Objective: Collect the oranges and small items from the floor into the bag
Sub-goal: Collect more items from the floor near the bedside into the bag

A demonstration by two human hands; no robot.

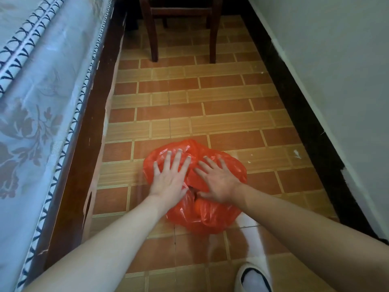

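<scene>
A crumpled orange-red plastic bag [212, 216] lies on the tiled floor [210, 114] in front of me. My left hand [170, 175] rests flat on its left half with the fingers spread and straight. Beside it, my right hand [219, 180] presses flat on the right half, fingers straight too. An orange shape [199, 207] shows through the plastic just below my hands. No loose oranges or small items show on the floor.
A bed with a light floral cover [37, 102] and a brown wooden frame [84, 165] runs along the left. Dark chair legs [153, 39] stand at the far end. A white wall with a black skirting [305, 114] lines the right. My slippered foot [253, 278] is at the bottom.
</scene>
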